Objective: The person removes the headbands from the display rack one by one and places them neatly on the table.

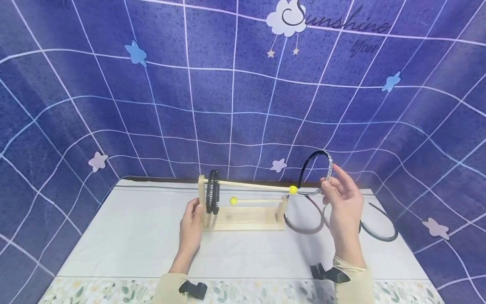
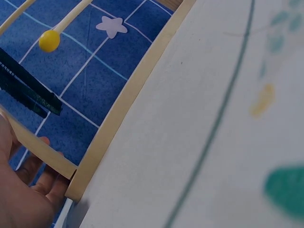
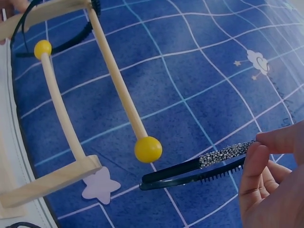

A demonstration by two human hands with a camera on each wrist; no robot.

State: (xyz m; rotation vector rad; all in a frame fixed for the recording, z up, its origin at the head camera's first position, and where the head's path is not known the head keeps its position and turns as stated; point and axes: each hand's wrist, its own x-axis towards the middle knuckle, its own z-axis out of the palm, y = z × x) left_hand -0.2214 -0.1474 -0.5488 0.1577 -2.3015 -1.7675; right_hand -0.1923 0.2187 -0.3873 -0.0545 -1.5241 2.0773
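A wooden headband stand [image 1: 243, 217] has two dowels tipped with yellow balls, one at each end post. My left hand [image 1: 191, 223] grips its left post, with fingers behind the wood, as the left wrist view [image 2: 35, 190] also shows. Black toothed headbands [image 1: 213, 192] hang on the upper dowel near that post. Between thumb and fingertips, my right hand [image 1: 345, 207] pinches a black headband with a sparkly silver section [image 3: 225, 154]. This headband is held in the air by the upper dowel's yellow ball [image 3: 148, 149], apart from it in the right wrist view.
On the white table [image 1: 133, 236], right of the stand, lie a brown toothed headband [image 1: 303, 231] and a dark one [image 1: 383, 239], with others partly hidden behind my right hand. A blue gridded cloth [image 1: 212, 84] with stars rises behind the table and at both sides.
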